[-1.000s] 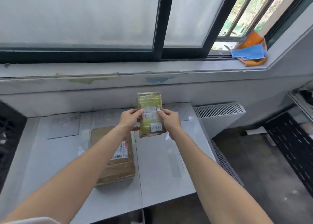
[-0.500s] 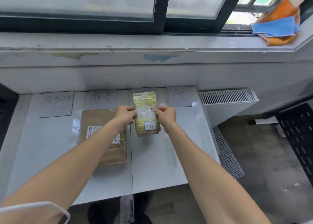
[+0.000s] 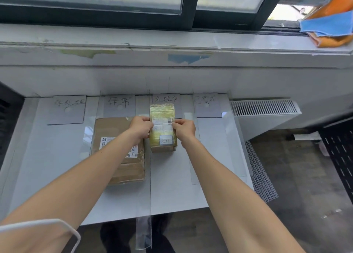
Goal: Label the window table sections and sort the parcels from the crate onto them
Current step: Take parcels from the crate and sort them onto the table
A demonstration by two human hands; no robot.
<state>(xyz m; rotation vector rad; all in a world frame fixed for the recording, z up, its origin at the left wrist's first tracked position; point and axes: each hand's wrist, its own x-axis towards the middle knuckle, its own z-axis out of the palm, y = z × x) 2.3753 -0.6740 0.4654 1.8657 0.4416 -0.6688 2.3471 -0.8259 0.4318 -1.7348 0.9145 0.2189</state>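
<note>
A small yellow-green taped parcel (image 3: 163,126) sits in the third section of the white window table (image 3: 57,147), just below that section's handwritten label card (image 3: 164,100). My left hand (image 3: 140,126) grips its left edge and my right hand (image 3: 184,127) grips its right edge. Whether the parcel rests on the table or hovers just above it is unclear. A larger brown cardboard parcel (image 3: 114,130) lies flat in the second section, partly under my left forearm. Label cards also head the first section (image 3: 67,107), second section (image 3: 120,103) and fourth section (image 3: 207,104).
Clear tape strips divide the table into sections. A white radiator (image 3: 265,115) stands to the right of the table. Orange and blue cloths (image 3: 328,27) lie on the window sill at top right. A black perforated rack (image 3: 342,153) is at the far right.
Both hands have brought the yellow-green parcel down from in front of the wall to the third table section. The camera has tilted down toward the table.
</note>
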